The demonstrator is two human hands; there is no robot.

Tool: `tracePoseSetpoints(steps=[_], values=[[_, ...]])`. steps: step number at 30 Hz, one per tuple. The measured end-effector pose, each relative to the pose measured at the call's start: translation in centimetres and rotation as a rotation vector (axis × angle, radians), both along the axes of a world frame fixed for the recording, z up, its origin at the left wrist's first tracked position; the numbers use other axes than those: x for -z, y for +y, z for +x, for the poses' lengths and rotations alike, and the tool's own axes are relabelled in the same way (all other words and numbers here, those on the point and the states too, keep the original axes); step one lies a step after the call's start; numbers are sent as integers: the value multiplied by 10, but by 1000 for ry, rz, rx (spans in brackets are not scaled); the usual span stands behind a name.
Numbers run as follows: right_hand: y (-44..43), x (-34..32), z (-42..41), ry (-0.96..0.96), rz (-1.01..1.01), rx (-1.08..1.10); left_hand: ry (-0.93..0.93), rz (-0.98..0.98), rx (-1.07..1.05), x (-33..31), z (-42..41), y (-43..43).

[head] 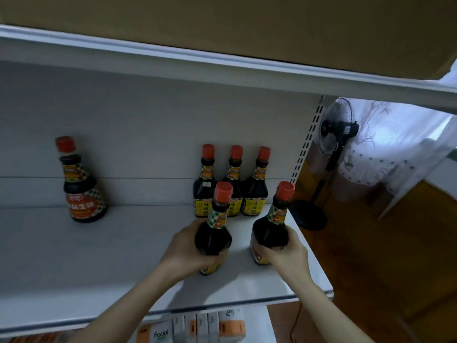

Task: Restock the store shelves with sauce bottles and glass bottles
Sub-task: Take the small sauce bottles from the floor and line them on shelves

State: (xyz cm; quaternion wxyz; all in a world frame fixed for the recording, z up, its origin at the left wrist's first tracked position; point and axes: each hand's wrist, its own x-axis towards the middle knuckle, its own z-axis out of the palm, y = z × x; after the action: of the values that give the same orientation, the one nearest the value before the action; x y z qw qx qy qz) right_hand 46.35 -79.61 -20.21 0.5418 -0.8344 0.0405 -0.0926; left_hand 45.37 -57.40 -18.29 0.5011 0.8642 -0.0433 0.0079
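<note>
A white box (pixel 160 334) reads "Focial"; yellow labels (pixel 252 206) on the rear sauce bottles (pixel 256 186) read "味极鲜"

Dim indoor light is recorded; daylight is admitted through the curtain (pixel 395 134) at right. Soft shadows are cast on the shelf (pixel 99 256). Straight edges are bowed by wide-angle distortion, and detail is softened throughout.

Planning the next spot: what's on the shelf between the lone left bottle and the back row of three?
Nothing: head view shows bare shelf there.
</note>
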Motion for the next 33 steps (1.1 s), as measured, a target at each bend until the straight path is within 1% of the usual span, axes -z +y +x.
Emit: tracePoseSetpoints(steps=[4,8,11,14,16,17,19,20,28,33], values=[[-3,6,17,-3,-16,-7,-32,-31,-37,11,10,-6],[-3,9,36,18,-35,-25,-23,-69,-10,15,25,-10],[-7,18,43,29,26,-34,4,-155,-18,20,35,-12],[-12,31,40,6,18,-51,-3,-241,-75,30,37,-13],[-14,40,39,9,27,-46,-18,-214,-66,35,39,-11],[-15,43,40,11,29,-37,-10,-170,-60,37,42,-9],[-13,46,47,16,34,-19,39,-80,-48,38,49,-6],[-12,46,50,15,37,-13,65,-68,-41,37,53,-5],[0,43,76,-36,34,-18,71,-102,-22,35,60,-11],[8,42,78,-73,8,-6,73,-81,-20,37,61,-9]])
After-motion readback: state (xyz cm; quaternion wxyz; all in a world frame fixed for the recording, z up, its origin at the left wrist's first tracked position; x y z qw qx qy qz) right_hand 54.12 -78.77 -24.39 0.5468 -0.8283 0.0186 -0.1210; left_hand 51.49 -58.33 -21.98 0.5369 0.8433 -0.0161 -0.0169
